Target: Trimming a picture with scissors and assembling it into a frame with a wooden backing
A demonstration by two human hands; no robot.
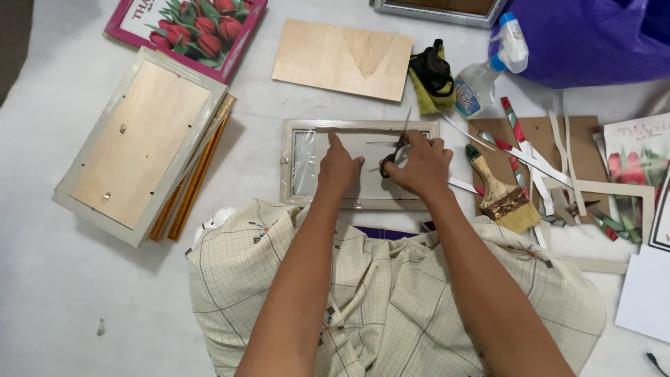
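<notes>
A small pale picture frame (293, 164) lies face down on the white floor in front of my knees, with its glass showing at the left end. My left hand (338, 167) rests on the sheet inside it, index finger stretched toward the top rail. My right hand (421, 166) grips a pair of scissors (399, 143) by the black handles, blades pointing up and away over the frame's upper edge.
A stack of frames (136, 143) lies at the left, a plywood backing board (342, 57) above, a tulip print (188, 28) at top left. A spray bottle (485, 73), yellow-black cloth (431, 77), paintbrush (501, 195) and paper strips (551, 167) crowd the right.
</notes>
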